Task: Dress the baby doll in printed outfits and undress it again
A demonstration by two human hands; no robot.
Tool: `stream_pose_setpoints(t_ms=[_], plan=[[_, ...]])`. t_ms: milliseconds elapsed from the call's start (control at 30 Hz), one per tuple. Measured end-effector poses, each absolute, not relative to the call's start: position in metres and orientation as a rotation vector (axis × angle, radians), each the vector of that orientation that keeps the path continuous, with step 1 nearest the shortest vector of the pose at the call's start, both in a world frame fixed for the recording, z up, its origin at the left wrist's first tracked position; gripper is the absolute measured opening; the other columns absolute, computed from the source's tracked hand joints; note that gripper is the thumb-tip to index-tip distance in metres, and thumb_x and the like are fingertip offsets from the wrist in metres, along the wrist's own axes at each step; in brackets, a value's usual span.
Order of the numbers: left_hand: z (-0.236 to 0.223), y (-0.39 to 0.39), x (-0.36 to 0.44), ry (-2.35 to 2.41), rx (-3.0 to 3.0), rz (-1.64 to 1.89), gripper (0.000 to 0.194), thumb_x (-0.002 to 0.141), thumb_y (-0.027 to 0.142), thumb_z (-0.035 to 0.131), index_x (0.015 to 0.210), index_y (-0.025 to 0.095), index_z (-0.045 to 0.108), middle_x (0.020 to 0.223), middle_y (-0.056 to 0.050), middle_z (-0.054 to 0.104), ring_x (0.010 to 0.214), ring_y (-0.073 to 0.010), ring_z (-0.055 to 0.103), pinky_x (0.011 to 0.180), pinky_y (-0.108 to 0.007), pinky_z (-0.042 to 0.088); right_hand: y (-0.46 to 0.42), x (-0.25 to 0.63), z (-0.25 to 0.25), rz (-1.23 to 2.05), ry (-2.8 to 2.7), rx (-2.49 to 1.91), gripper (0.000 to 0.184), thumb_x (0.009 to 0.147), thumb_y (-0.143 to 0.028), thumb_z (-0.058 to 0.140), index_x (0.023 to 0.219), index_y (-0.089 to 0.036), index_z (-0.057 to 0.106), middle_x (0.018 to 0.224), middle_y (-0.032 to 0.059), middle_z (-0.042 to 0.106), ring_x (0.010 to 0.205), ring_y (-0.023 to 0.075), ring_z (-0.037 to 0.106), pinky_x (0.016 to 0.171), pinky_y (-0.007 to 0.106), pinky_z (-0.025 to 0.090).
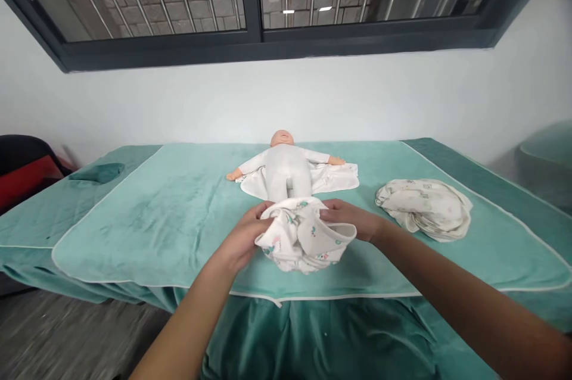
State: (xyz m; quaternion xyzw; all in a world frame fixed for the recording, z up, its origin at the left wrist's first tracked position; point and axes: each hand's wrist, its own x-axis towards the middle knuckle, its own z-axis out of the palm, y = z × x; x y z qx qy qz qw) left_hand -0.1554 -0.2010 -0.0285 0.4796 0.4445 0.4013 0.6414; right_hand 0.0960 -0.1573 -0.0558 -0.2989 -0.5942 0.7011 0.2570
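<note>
Bunched between my two hands is a white baby garment [306,237] with small green and pink prints, its folds gathered around an opening. My left hand [248,231] grips its left edge, thumb over the cloth. On the other side my right hand [353,219] pinches the right edge. Just beyond the garment lies a baby doll [288,165] on its back, head away from me and arms spread. The doll's feet are hidden behind the cloth, so I cannot tell whether they touch it. A spread white printed cloth [337,177] lies under the doll's arms and torso.
A crumpled white printed cloth [424,207] lies to the right on the green velvet bed cover [147,219]. The bed meets a white wall [187,106] below a barred window [259,34]. A black and red object [29,174] stands at the far left.
</note>
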Motion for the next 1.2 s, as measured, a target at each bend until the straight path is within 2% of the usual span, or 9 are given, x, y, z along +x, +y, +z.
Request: stream_pose_setpoints(t_ms=[133,233,333,433,533,633,767,900,1200], plan=[[-0.026,-0.187,-0.173,0.848,1.101,0.851,0.048,0.058,0.029,0.084,0.103,0.016,0.071,0.090,-0.006,0.072,0.076,-0.0184,0.064,0.071,-0.028,0.050,-0.148,0.093,-0.024,1.840,-1.843,-0.774,0.041,0.083,-0.054,0.068,0.099,-0.016,0.072,0.092,0.0057,0.071,0.080,0.0181,0.063,0.071,0.028,0.045],[-0.003,-0.181,-0.189,0.730,1.368,0.468,0.055,0.055,0.038,0.087,0.105,0.019,0.074,0.097,-0.006,0.073,0.085,-0.0237,0.066,0.072,-0.029,0.051,-0.150,0.089,0.004,1.572,-2.306,-0.886,0.037,0.078,-0.054,0.073,0.092,-0.020,0.072,0.087,0.0014,0.070,0.078,0.0184,0.061,0.070,0.028,0.043],[0.034,-0.187,-0.188,0.688,1.744,0.014,0.048,0.068,0.042,0.080,0.113,0.024,0.073,0.109,-0.005,0.073,0.096,-0.0260,0.067,0.079,-0.030,0.051,-0.161,0.082,0.025,1.162,-2.716,-0.972,0.033,0.063,-0.049,0.083,0.077,-0.022,0.070,0.070,-0.0018,0.065,0.065,0.0175,0.056,0.062,0.028,0.036],[0.062,-0.201,-0.172,0.781,2.014,-0.145,0.043,0.074,0.045,0.076,0.114,0.028,0.073,0.098,-0.002,0.075,0.084,-0.0224,0.068,0.069,-0.027,0.049,-0.178,0.074,0.036,0.887,-2.919,-0.852,0.031,0.053,-0.041,0.088,0.062,-0.025,0.063,0.053,-0.0051,0.054,0.054,0.0148,0.046,0.065,0.031,0.035],[0.077,-0.212,-0.158,0.814,2.164,-0.182,0.029,0.075,0.041,0.075,0.100,0.025,0.075,0.078,0.001,0.071,0.064,-0.0166,0.061,0.056,-0.024,0.041,-0.190,0.069,0.047,0.534,-3.080,-0.699,0.036,0.062,-0.031,0.084,0.052,-0.024,0.051,0.045,-0.0080,0.038,0.049,0.0119,0.035,0.073,0.034,0.036],[0.085,-0.213,-0.156,0.817,2.240,-0.091,0.009,0.079,0.028,0.070,0.085,0.023,0.071,0.075,0.003,0.066,0.067,-0.0139,0.057,0.058,-0.023,0.038,-0.193,0.068,0.066,0.267,-3.161,-0.659,0.032,0.073,-0.011,0.069,0.054,-0.022,0.046,0.045,-0.0082,0.029,0.048,0.0109,0.030,0.070,0.033,0.034],[0.096,-0.204,-0.163,1.099,2.262,0.390,0.008,0.075,0.025,0.067,0.076,0.020,0.061,0.080,0.004,0.062,0.075,-0.0139,0.055,0.063,-0.022,0.039,-0.180,0.070,0.098,0.739,-3.014,-0.745,0.021,0.087,-0.024,0.059,0.068,-0.021,0.053,0.061,-0.0052,0.046,0.058,0.0115,0.044,0.060,0.027,0.032],[0.108,-0.198,-0.167,1.368,2.196,0.872,0.012,0.074,0.028,0.065,0.079,0.020,0.059,0.075,0.004,0.059,0.069,-0.0132,0.052,0.060,-0.022,0.039,-0.166,0.077,0.120,1.119,-2.606,-0.773,0.034,0.079,-0.045,0.072,0.072,-0.019,0.051,0.070,-0.0058,0.047,0.063,0.0098,0.045,0.059,0.024,0.033],[0.130,-0.204,-0.171,1.535,2.197,1.175,0.025,0.069,0.038,0.070,0.072,0.020,0.053,0.071,0.002,0.060,0.067,-0.0138,0.051,0.059,-0.023,0.039,-0.169,0.076,0.142,1.637,-2.087,-0.417,0.030,0.080,-0.041,0.073,0.087,-0.018,0.055,0.081,-0.0017,0.058,0.072,0.0117,0.057,0.064,0.025,0.045]])
